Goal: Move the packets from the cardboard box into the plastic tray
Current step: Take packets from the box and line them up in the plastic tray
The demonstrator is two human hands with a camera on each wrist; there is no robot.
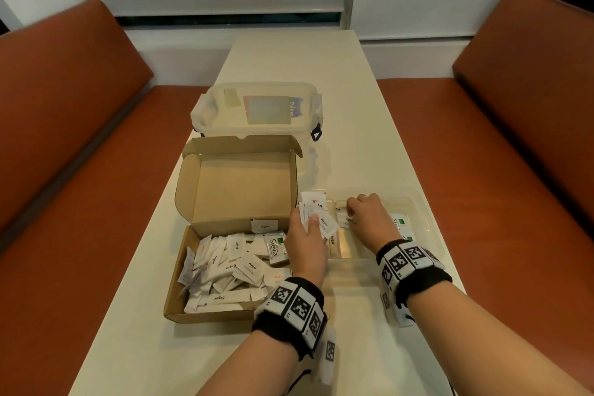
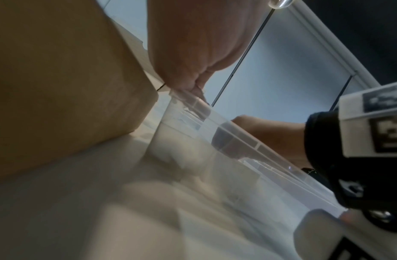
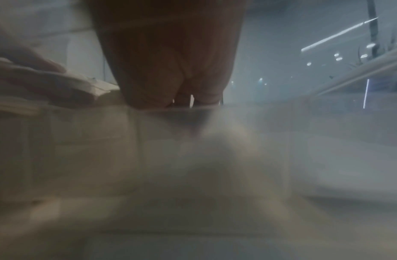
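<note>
Left hand (image 1: 305, 236) grips a fanned packet bundle (image 1: 316, 214); right hand (image 1: 369, 214) pinches a pepper packet (image 1: 347, 221) in the plastic tray (image 1: 430, 225); loose outer packets may slip onto the table (image 1: 321, 90).

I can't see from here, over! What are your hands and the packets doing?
Left hand holds a fan of packets beside the plastic tray. Right hand pinches one packet inside it. Cardboard box still heaped. Nothing in the way.

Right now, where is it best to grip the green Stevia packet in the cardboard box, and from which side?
Probably pinch the Stevia packet by its long side edges, from above. It lies flat on top of the pile in the cardboard box, label up, with nothing over it.
</note>
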